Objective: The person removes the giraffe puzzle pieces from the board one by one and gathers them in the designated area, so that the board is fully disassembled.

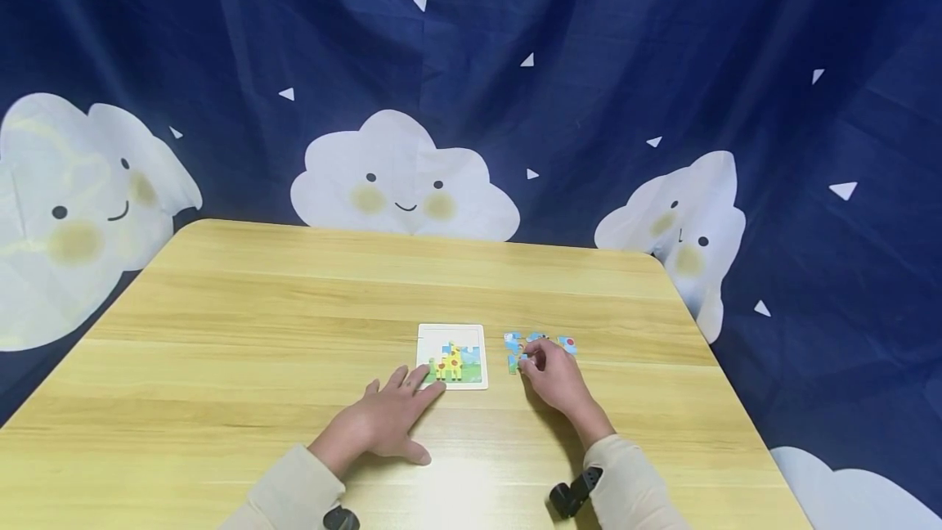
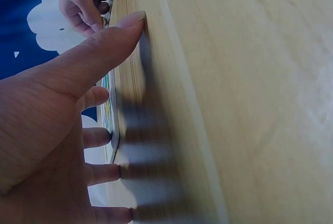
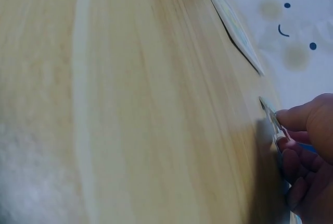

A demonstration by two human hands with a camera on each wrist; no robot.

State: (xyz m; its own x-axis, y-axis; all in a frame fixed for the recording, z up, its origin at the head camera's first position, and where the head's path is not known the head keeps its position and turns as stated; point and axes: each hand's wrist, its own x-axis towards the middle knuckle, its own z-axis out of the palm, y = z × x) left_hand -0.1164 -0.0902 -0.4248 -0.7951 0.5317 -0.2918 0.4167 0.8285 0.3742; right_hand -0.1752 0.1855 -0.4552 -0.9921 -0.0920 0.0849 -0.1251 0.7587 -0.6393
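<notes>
A square white-framed jigsaw board (image 1: 452,328) lies on the table, partly filled with a yellow giraffe picture on green and blue. My left hand (image 1: 390,419) is spread with straight fingers, its fingertips touching the board's lower left edge; the left wrist view shows the thumb (image 2: 106,47) sticking out apart. Right of the board, my right hand (image 1: 558,375) pinches a jigsaw piece (image 3: 268,107) between thumb and fingers, the piece tilted at the tabletop. More loose blue pieces (image 1: 567,343) lie around that hand, some partly hidden under it.
The wooden table (image 1: 331,293) has light, glossy grain. Behind its far edge hangs a dark blue curtain (image 1: 471,47) with white smiling clouds. A black wrist device (image 1: 576,493) sits at the right sleeve.
</notes>
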